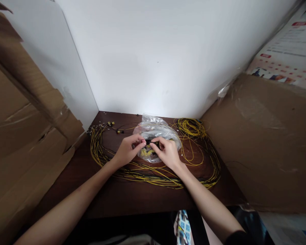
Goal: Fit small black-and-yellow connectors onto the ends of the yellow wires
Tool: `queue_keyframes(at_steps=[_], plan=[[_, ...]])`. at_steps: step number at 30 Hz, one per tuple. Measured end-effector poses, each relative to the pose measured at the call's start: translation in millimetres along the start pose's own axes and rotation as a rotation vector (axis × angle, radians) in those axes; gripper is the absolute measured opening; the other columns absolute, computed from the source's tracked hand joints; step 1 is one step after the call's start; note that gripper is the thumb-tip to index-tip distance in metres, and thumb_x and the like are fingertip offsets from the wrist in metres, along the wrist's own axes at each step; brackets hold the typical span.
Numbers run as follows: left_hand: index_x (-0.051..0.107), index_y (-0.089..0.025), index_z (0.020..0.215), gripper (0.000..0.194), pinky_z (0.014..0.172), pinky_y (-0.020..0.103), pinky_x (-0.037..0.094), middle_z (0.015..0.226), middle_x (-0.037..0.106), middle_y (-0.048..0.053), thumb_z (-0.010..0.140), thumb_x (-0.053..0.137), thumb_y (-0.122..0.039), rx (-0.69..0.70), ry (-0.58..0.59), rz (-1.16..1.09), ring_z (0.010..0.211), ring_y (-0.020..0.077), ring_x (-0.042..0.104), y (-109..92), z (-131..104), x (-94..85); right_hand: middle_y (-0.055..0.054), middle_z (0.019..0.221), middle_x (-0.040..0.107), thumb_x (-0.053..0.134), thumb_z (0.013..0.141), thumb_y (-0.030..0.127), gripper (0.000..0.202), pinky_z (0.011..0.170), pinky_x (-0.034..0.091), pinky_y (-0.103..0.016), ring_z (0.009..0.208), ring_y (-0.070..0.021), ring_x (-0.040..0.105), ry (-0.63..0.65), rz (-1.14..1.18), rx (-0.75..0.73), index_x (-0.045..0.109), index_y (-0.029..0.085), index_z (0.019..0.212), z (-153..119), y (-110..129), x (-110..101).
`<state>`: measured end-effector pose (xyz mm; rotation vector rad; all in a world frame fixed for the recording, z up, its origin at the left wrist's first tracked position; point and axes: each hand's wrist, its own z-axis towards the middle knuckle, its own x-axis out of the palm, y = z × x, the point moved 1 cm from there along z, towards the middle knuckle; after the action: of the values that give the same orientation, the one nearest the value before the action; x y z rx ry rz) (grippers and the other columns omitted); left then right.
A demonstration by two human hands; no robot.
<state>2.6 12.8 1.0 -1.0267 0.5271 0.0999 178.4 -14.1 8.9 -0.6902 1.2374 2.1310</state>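
Note:
Over a clear plastic bag (156, 131), my left hand (130, 149) and my right hand (168, 152) face each other with fingertips close together. A small black connector (148, 141) shows between them, at the fingertips of my closed right hand. My left thumb and index finger are pinched; what lies between them is too small to make out. Small yellow and black pieces (147, 152) are in the bag under my hands. Long yellow and black wires (153, 178) curve around the bag, passing below both wrists.
A coil of yellow wire (191, 127) lies at the back right of the dark brown tabletop (142, 202). Loose connectors (111, 123) and scattered white bits sit at the back left. Cardboard (22, 136) stands on the left, more cardboard (267, 143) on the right, a white wall (153, 61) behind.

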Motion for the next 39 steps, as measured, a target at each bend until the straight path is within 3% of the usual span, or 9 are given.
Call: queue_keyframes(at_steps=[5, 17, 27, 39], plan=[[0.059, -0.012, 0.080, 0.014, 0.067, 0.025, 0.047, 0.074, 0.060, 0.003, 0.079, 0.055, -0.026, -0.034, -0.032, -0.068, 0.069, 0.0125, 0.056, 3.6, 0.7, -1.2, 0.006, 0.047, 0.038, 0.053, 0.082, 0.035, 0.021, 0.050, 0.031, -0.021, 0.044, -0.0085, 0.036, -0.048, -0.001, 0.026, 0.064, 0.017, 0.085, 1.9, -4.3, -3.2], [0.063, -0.014, 0.083, 0.012, 0.056, 0.021, 0.041, 0.076, 0.060, 0.003, 0.078, 0.057, -0.023, 0.061, 0.022, 0.022, 0.063, 0.0106, 0.052, -2.0, -0.2, -0.9, 0.006, 0.048, 0.040, 0.052, 0.083, 0.035, 0.021, 0.050, 0.030, -0.020, 0.044, -0.0080, 0.038, 0.052, 0.001, -0.036, 0.064, 0.017, 0.086, -3.3, 3.6, 2.7], [0.062, -0.013, 0.080, 0.013, 0.066, 0.025, 0.043, 0.077, 0.060, 0.004, 0.081, 0.054, -0.023, 0.075, 0.018, 0.051, 0.071, 0.0134, 0.055, 0.2, 0.5, -1.5, 0.006, 0.048, 0.043, 0.053, 0.082, 0.035, 0.021, 0.050, 0.030, -0.020, 0.044, -0.0077, 0.037, 0.035, -0.015, -0.025, 0.065, 0.018, 0.086, -2.3, 2.0, 2.2], [0.062, -0.014, 0.079, 0.012, 0.059, 0.022, 0.042, 0.075, 0.060, 0.003, 0.080, 0.054, -0.023, 0.076, -0.001, 0.035, 0.065, 0.0116, 0.053, -4.7, 0.9, -2.0, 0.005, 0.048, 0.043, 0.053, 0.082, 0.034, 0.021, 0.049, 0.030, -0.020, 0.044, -0.0078, 0.038, 0.064, -0.022, -0.019, 0.065, 0.017, 0.086, -2.4, 2.5, 1.9]])
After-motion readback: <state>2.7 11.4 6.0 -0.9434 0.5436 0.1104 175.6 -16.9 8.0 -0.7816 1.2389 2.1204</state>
